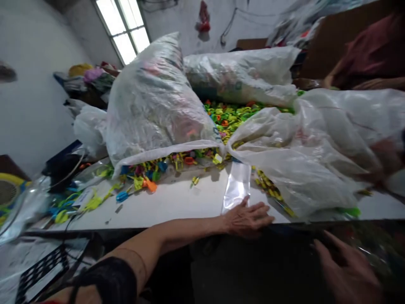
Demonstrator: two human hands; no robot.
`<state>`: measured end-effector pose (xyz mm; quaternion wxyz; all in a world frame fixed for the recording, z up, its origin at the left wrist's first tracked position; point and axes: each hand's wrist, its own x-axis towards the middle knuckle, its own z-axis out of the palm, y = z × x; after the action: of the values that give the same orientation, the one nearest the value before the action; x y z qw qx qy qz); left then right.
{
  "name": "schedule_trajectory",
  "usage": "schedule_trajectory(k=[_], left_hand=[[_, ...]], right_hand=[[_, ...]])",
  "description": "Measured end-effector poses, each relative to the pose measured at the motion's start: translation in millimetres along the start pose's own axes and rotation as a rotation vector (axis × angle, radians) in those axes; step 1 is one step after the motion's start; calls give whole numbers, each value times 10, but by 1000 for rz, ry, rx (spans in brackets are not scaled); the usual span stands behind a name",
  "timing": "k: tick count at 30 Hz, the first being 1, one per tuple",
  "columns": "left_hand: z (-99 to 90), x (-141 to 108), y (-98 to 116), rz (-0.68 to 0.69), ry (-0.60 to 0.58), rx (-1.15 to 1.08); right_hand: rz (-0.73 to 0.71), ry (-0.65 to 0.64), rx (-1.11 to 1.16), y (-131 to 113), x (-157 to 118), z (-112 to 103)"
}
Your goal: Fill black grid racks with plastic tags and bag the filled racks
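Observation:
My left hand [248, 217] lies at the front edge of the white table [177, 202], fingers stretched out and slightly apart. It touches the near end of a stack of clear flat plastic bags [237, 185]. To its right, a row of yellow-and-black striped small pieces [272, 188] lies partly under a translucent sack. My right hand [348, 266] is lower right, below the table edge and blurred. Its thumb and forefinger are apart, with nothing I can make out between them; the other fingers are hidden.
Large translucent sacks [158, 97] stand on the table around a heap of green, yellow and orange plastic pieces [228, 116]. Loose coloured pieces [148, 183] lie along the front. A yellow-rimmed fan [9, 192] is at far left. Another person's reddish sleeve [370, 50] shows upper right.

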<state>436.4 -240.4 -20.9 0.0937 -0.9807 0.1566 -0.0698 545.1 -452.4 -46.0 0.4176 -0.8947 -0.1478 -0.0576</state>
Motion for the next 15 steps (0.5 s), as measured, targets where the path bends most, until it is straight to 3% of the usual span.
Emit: schedule_trajectory(k=[2, 5, 8, 10, 12, 15], left_hand=[[-121, -219, 131, 56, 53, 75], [-333, -771, 327, 224, 144, 169], [-512, -1420, 353, 266, 15, 104], [-631, -1831, 224, 169, -56, -84], [-788, -2215, 22, -24, -82, -280], [-1073, -2768, -208, -384, -3, -395]], right_hand=[[-25, -137, 99, -472, -173, 132], [1, -336, 183, -948, -395, 320], [43, -417, 202, -1280, -514, 590], [28, -443, 229, -1496, -524, 848], [-59, -516, 246, -1711, -473, 1162], [-264, -601, 113, -2009, -308, 1667]])
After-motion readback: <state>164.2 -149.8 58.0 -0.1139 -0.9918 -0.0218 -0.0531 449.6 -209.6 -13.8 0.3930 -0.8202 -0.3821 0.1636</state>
